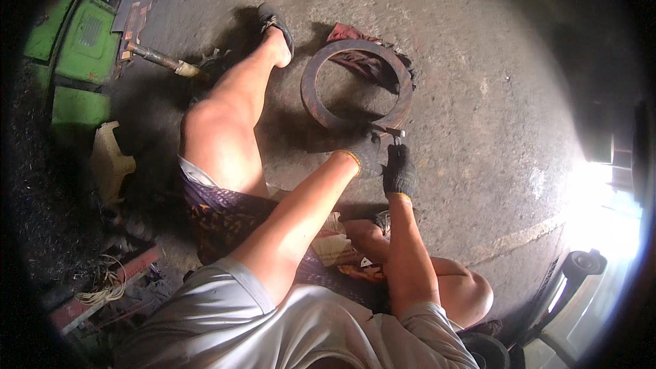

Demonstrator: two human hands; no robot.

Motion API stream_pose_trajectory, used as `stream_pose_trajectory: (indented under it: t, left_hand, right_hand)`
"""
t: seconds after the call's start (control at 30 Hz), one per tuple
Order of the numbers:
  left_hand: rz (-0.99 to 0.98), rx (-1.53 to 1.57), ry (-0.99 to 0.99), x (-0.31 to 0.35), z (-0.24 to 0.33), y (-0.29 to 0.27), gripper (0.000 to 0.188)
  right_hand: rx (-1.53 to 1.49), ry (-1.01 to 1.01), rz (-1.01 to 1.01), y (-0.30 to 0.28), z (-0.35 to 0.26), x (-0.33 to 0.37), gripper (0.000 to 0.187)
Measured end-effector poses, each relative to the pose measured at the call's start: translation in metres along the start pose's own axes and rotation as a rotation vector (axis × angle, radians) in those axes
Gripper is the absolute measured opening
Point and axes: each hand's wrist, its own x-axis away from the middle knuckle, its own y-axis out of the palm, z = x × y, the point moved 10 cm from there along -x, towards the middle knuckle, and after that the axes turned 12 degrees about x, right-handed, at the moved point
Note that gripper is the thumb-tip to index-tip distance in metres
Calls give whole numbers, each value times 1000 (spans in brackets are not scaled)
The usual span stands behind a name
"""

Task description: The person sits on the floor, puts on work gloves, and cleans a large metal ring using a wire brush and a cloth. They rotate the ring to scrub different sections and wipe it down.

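- A worn, soot-stained concrete floor (478,102) spreads beneath a seated worker in a dim workshop, with harsh daylight flaring at the right.
- At the center, a broad flat metal ring (308,85) lies on the floor between the worker's spread legs, its near edge close to both hands; its face is dull brown and streaked, apparently with rust.
- The gloved right hand (400,172) is wrapped around a small hammer (396,134), its head over the ring's near rim.
- The gloved left hand (369,156) sits just beside it at the same rim; its fingers are too dark to tell whether they grip anything.
- With the hands this close, a glancing blow could catch the left fingers; a strike on the rim might also make the ring skid or rock, since crumpled cloth (374,70) lies at its far side.
- Flying scale could sting the bare legs (229,126), and loose knit gloves may let the handle slip.
- Farther out, at left: a rough, round pipe (160,59), smooth green panels (85,41), a jagged cream-colored piece (109,160) and a looped pale cable (106,290).
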Motion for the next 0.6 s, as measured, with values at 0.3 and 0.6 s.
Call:
stream_pose_trajectory:
  t: [0.3, 0.6]
  left_hand:
    - [49, -118, 81, -10, -1, 20, 59]
    - [95, -126, 33, -9, -6, 14, 66]
  right_hand:
    - [-253, 215, -21, 2, 23, -2, 36]
    - [-316, 176, 23, -10, 20, -10, 44]
